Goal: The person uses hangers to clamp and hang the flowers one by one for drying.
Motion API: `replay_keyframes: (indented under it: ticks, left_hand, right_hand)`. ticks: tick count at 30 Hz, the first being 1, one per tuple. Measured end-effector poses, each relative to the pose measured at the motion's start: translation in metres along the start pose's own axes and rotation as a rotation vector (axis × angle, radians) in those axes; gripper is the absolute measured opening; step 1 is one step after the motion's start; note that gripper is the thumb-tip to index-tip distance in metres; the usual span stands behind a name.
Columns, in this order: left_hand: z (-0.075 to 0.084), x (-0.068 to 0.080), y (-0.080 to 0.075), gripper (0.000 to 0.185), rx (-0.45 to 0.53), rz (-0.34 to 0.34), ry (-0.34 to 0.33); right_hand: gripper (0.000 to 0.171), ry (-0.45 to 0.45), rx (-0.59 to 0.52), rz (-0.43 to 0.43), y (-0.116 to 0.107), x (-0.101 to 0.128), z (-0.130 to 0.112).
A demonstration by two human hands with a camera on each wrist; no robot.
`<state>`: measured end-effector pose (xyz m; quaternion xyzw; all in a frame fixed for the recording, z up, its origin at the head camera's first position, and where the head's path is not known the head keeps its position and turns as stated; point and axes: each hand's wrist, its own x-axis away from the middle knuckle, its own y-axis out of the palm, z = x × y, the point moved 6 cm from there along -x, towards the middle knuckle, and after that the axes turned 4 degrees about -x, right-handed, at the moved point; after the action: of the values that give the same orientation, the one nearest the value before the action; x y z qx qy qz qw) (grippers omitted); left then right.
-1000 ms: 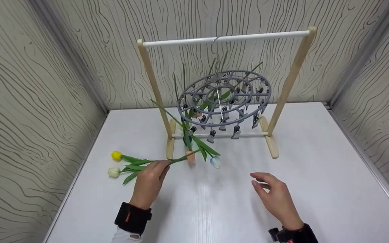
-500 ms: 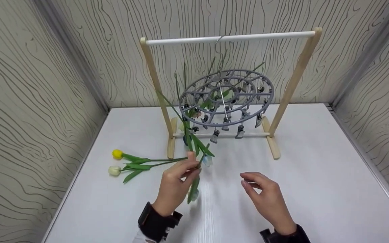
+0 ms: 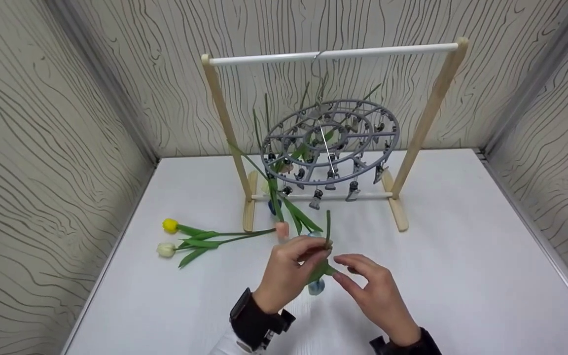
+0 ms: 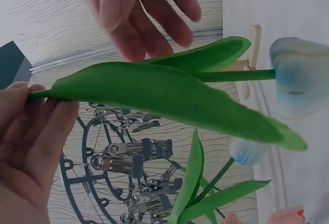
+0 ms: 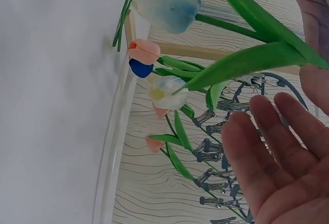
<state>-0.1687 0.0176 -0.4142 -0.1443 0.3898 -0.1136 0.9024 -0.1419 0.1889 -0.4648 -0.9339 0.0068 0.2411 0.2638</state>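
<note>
In front of the clip hanger (image 3: 331,143), which already carries several tulips, the left hand (image 3: 289,271) pinches 1 blue tulip (image 3: 316,285) stem-up, the right hand (image 3: 375,291) relaxed beside it; 2 tulips (image 3: 168,239) remain on the table (image 3: 461,256).

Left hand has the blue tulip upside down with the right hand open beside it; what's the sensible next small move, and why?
Probably raise the stem toward a free clip on the round hanger. The left hand pinches the blue tulip, bloom down; the right hand hovers open, and other tulips already hang there.

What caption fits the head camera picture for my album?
Left hand holds a blue tulip upside down by its stem; right hand reaches for it.
</note>
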Motion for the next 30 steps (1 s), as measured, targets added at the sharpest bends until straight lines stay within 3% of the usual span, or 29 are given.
replay_keyframes:
  ticks: [11,16,23,30]
  left_hand:
    - [-0.005,-0.005,0.014,0.015,0.050,-0.018,-0.053]
    - [-0.006,-0.004,0.019,0.020,0.109,-0.059,-0.086]
    - [-0.023,0.006,0.021,0.033,-0.021,-0.112,-0.161]
    - [-0.036,0.015,0.024,0.026,-0.016,-0.119,-0.263]
  right_hand:
    - [0.032,0.001,-0.013,-0.010,0.006,-0.002,0.006]
    - [0.030,0.017,-0.051,0.024,0.005,-0.001,0.007]
    - [0.029,0.029,-0.106,0.097,0.000,-0.004,0.003]
    - [0.029,0.046,-0.099,0.097,-0.003,-0.007,0.002]
